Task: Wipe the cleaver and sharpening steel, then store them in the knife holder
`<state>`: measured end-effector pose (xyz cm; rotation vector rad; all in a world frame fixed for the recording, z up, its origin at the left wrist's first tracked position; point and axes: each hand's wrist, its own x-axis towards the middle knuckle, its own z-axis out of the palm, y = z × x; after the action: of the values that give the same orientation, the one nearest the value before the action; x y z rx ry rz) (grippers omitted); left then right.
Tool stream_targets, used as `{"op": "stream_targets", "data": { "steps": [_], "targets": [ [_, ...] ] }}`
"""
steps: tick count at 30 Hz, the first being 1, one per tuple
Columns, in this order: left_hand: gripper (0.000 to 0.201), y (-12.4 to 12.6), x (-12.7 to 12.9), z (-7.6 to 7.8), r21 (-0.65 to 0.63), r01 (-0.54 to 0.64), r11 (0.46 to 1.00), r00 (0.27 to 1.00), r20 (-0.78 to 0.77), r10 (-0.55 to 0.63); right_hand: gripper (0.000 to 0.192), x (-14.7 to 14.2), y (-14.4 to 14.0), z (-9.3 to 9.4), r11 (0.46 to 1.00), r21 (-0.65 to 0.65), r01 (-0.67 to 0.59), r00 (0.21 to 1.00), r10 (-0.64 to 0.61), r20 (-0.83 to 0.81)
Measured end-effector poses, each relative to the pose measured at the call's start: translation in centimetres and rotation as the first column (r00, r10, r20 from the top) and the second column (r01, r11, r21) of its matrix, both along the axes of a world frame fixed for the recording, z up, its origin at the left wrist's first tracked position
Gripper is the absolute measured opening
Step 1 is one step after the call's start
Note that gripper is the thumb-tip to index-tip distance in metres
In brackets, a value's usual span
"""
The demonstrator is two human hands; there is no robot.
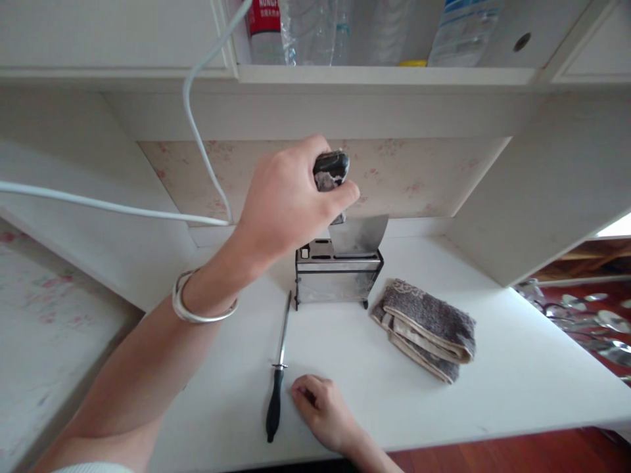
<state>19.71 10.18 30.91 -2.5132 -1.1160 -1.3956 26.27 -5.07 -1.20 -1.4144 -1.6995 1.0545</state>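
Observation:
My left hand, with a silver bangle on its wrist, is closed around the dark, worn handle of a cleaver. The broad blade stands upright, its lower edge at the slots in the top of a metal knife holder; how deep it sits I cannot tell. Curled into a loose fist, my right hand rests on the white counter, with nothing seen in its fingers. Just left of it lies a sharpening steel with a black handle, its rod pointing toward the holder.
A folded grey-brown towel lies right of the holder. White cables hang at the left. Overhead, a shelf holds plastic bottles. Side panels flank the counter, and shiny metal utensils show at the far right.

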Motion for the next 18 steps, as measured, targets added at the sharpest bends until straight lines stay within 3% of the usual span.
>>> {"op": "stream_targets", "data": {
  "steps": [3,7,18],
  "targets": [
    [0.029,1.3,1.3,0.7,-0.033,0.028,0.999,0.999,-0.045,-0.029,0.022,0.0,-0.1,-0.1,1.000,0.003,0.005,1.000,-0.005,0.000],
    [0.023,2.9,3.3,0.2,0.027,0.091,0.995,0.996,0.007,-0.091,0.022,-0.1,-0.2,-0.1,1.000,0.014,0.025,1.000,-0.024,-0.006],
    [0.024,5.5,6.0,-6.0,-0.060,0.110,0.992,0.988,-0.103,-0.116,0.020,0.2,-0.3,-0.1,0.999,0.035,0.018,1.000,-0.019,0.007]
  ]
}}
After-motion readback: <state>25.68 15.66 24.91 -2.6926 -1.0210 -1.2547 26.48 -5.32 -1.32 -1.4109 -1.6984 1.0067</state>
